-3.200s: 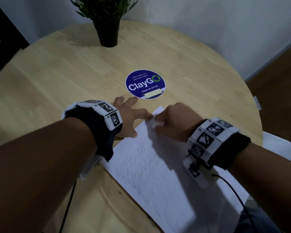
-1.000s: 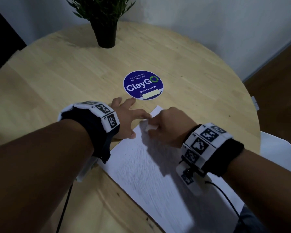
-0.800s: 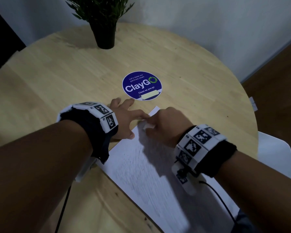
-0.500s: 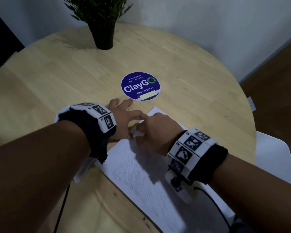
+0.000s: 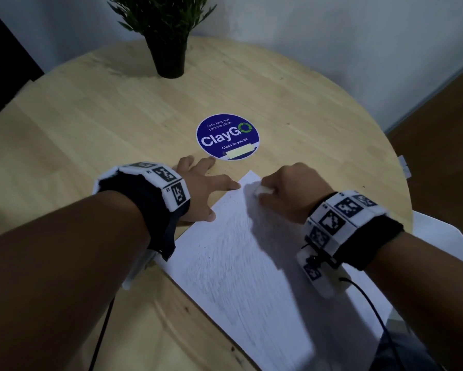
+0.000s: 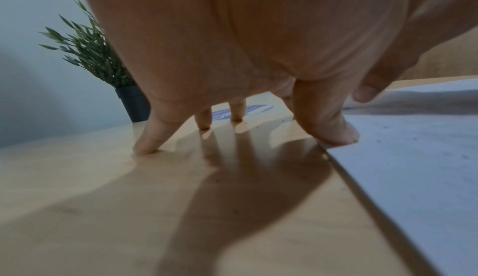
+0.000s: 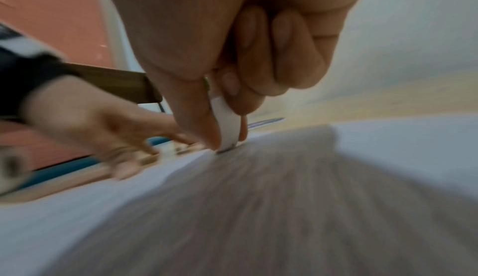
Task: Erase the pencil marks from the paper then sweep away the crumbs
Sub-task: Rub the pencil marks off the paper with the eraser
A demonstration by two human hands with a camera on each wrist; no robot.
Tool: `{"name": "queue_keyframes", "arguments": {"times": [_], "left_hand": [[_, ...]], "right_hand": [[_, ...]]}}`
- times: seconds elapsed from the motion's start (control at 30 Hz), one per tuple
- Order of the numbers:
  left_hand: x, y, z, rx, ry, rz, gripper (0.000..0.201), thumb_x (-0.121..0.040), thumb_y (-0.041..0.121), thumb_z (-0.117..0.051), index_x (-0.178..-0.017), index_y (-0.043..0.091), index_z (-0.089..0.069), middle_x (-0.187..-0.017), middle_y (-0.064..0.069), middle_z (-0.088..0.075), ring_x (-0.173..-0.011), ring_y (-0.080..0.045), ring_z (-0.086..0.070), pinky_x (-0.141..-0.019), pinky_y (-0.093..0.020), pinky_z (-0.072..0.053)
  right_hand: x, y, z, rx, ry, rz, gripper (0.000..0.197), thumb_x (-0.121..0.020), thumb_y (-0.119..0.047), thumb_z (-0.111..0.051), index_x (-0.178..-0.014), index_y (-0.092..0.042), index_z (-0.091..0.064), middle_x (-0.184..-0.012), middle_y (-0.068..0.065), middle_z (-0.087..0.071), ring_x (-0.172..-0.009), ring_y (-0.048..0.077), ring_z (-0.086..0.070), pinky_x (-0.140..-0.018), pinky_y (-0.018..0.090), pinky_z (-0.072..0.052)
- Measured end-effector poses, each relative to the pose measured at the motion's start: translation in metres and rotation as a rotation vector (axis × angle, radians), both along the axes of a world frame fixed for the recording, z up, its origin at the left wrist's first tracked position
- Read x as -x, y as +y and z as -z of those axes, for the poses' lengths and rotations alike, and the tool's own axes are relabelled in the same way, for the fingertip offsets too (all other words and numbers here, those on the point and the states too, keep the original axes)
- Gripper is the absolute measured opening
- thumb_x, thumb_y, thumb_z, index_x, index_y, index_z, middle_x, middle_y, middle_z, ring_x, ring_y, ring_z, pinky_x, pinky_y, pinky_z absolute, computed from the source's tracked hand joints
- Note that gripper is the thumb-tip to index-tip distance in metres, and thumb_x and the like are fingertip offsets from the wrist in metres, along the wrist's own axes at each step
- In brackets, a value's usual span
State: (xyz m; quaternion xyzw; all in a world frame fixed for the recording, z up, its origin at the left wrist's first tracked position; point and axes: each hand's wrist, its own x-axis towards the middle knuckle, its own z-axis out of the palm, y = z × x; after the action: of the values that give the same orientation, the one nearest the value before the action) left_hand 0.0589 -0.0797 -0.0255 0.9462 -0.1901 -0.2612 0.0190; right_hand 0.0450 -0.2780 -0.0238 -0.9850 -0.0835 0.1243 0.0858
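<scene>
A white sheet of paper [image 5: 241, 263] with grey pencil shading lies at an angle on the round wooden table [image 5: 91, 124]. My right hand [image 5: 286, 194] pinches a white eraser [image 5: 262, 190] between thumb and fingers and presses its tip on the paper near the far corner; the right wrist view shows the eraser [image 7: 227, 125] touching the sheet [image 7: 232, 208]. My left hand [image 5: 206, 188] lies spread flat, thumb [image 6: 328, 125] and forefinger on the paper's left edge [image 6: 403, 178], the other fingers on the wood. Small dark crumbs [image 5: 231, 203] dot the paper near the eraser.
A round blue ClayGo sticker [image 5: 227, 136] is on the table just beyond my hands. A potted plant [image 5: 168, 36] stands at the far edge. A white chair seat [image 5: 439, 236] shows past the table's right rim. Wall behind.
My right hand has rubbed the eraser back and forth, sliding left toward the left hand and now back right near the far corner. The left hand stays put on the edge.
</scene>
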Motion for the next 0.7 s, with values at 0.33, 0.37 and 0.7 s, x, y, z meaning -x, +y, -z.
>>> {"name": "queue_keyframes", "arguments": {"times": [0.33,0.37,0.7], "left_hand": [[-0.001,0.000,0.000,0.001,-0.002,0.000,0.075,-0.088,0.038,-0.065,-0.141,0.061,-0.019,-0.161,0.008,0.009,-0.147,-0.028,0.009,-0.112,-0.050,-0.014],[-0.001,0.000,0.000,-0.001,0.001,-0.001,0.075,-0.087,0.038,-0.065,-0.141,0.061,-0.019,-0.161,0.008,0.008,-0.147,-0.028,0.009,-0.112,-0.050,-0.015],[-0.005,-0.012,-0.010,0.037,-0.015,-0.052,0.058,-0.086,0.040,-0.061,-0.136,0.055,-0.036,-0.158,0.002,-0.011,-0.146,-0.019,0.001,-0.108,-0.043,-0.020]], "right_hand": [[0.003,-0.002,0.001,0.019,0.035,-0.078,0.031,-0.083,-0.039,-0.054,-0.058,-0.022,-0.044,-0.067,0.002,-0.045,-0.074,0.030,-0.048,-0.066,0.031,-0.039],[0.004,-0.003,0.001,0.011,0.030,-0.071,0.030,-0.084,-0.038,-0.053,-0.061,-0.020,-0.047,-0.067,0.003,-0.046,-0.074,0.030,-0.049,-0.065,0.030,-0.039],[0.008,-0.030,-0.006,-0.173,0.072,0.062,0.020,-0.090,-0.036,-0.053,-0.072,-0.038,-0.063,-0.061,-0.010,-0.054,-0.066,0.016,-0.050,-0.066,0.028,-0.042]]}}
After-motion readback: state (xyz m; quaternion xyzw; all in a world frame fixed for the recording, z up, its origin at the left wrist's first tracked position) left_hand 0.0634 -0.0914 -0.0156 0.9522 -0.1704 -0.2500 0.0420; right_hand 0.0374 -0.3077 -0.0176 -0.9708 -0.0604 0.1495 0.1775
